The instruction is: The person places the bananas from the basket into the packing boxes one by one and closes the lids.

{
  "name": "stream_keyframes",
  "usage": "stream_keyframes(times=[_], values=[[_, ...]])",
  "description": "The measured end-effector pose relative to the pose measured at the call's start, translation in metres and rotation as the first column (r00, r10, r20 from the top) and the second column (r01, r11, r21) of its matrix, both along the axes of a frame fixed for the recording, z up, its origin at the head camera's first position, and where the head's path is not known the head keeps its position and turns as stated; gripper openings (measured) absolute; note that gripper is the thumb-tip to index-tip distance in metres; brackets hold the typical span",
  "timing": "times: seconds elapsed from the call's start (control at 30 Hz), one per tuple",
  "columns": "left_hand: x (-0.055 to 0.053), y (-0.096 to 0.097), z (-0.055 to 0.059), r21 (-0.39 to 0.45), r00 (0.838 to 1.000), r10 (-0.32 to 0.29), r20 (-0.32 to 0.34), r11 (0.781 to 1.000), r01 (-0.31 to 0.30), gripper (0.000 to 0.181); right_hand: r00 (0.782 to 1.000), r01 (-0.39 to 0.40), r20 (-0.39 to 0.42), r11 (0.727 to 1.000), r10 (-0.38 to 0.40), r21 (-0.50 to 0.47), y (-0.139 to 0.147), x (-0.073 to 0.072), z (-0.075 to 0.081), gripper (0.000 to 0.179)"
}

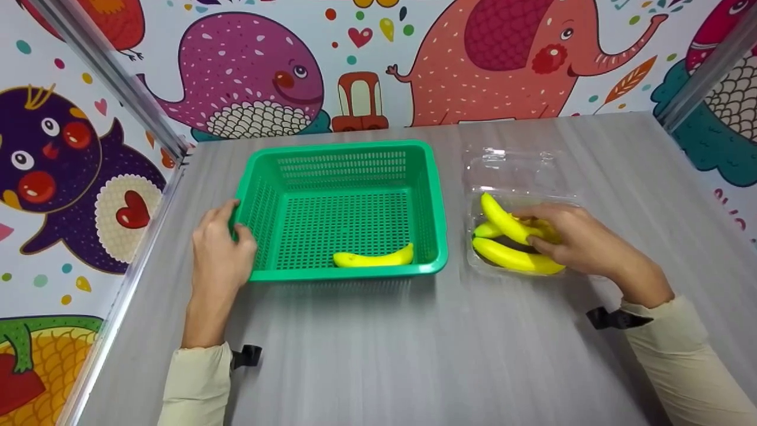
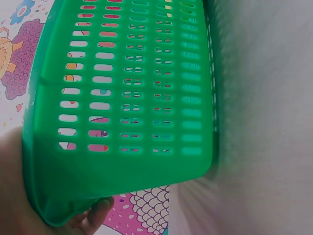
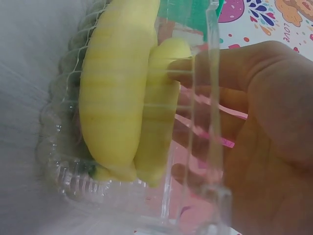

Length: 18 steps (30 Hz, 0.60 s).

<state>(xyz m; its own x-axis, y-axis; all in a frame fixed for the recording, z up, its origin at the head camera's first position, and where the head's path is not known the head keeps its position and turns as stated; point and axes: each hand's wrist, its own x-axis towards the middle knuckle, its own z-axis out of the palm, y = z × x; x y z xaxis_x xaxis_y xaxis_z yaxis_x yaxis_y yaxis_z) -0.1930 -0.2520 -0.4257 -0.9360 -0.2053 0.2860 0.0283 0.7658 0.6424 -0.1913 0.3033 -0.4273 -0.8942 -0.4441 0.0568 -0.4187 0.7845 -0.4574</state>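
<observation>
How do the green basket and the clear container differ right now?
Color: the green basket is solid green with slotted sides; the clear container is see-through plastic.
Size: the green basket is larger and deeper than the clear container.
Contents: the green basket holds one banana; the clear container holds several bananas.
Both rest on the table.
</observation>
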Motion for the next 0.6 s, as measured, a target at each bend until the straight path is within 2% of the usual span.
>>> stream_keyframes(times=[0.6], values=[[0.000, 0.000, -0.001, -0.007, 1.000, -0.006, -0.011, 1.000, 0.006, 0.048, 0.999, 0.009, -0.043, 0.999, -0.011, -0.044, -0.013, 0.007, 0.009, 0.039]])
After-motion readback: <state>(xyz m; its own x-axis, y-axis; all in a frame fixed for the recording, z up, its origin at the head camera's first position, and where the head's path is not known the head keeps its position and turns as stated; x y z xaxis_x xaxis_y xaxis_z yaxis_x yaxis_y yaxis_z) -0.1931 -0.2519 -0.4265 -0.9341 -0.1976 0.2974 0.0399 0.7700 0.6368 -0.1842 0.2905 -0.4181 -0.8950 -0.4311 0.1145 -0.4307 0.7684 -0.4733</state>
